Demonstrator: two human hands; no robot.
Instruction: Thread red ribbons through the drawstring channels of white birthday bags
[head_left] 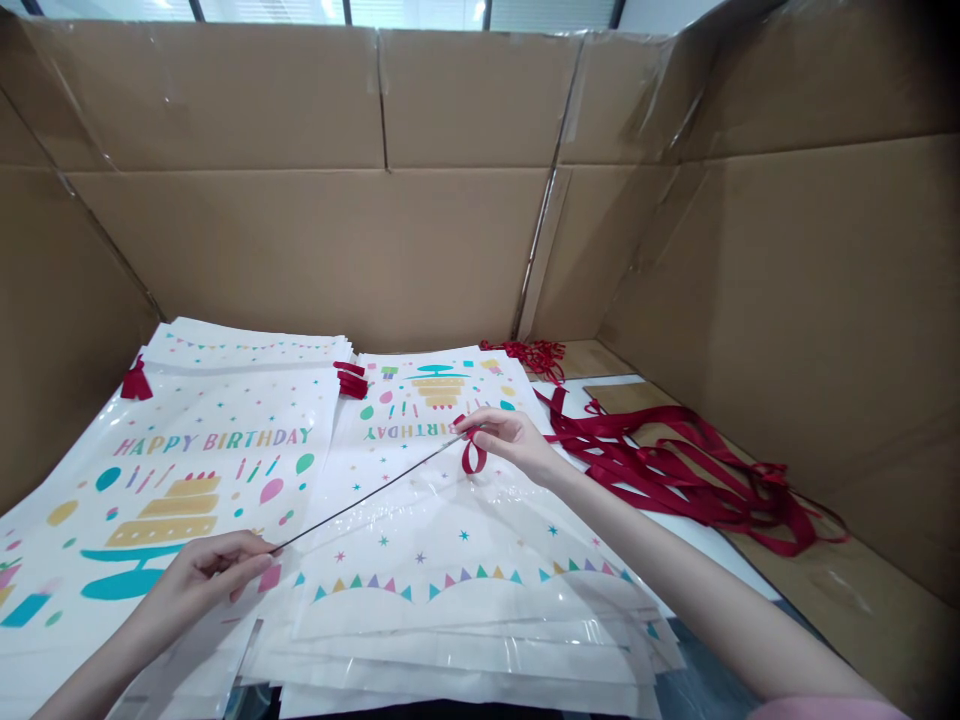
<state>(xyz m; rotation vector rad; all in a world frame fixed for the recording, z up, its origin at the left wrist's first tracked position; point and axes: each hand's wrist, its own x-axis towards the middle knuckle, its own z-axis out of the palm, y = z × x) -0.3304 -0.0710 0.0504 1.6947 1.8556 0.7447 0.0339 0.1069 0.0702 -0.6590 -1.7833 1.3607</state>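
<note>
My left hand (206, 572) pinched the near end of a thin metal rod (367, 498), fingers closed on it. My right hand (510, 440) gripped its far end together with a loop of red ribbon (472, 458), low over the stack of birthday bags (450, 560), so the ribbon met the rod's tip. A second stack (187, 470) lay to the left, loose ribbons (675, 470) to the right on the table (825, 590). Cardboard walls (300, 240) closed in all sides.

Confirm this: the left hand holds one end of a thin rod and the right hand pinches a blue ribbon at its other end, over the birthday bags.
Not quite: the ribbon is dark red, not blue, as the head view shows. The left hand holds the thin rod; the right hand pinches the ribbon.
</note>
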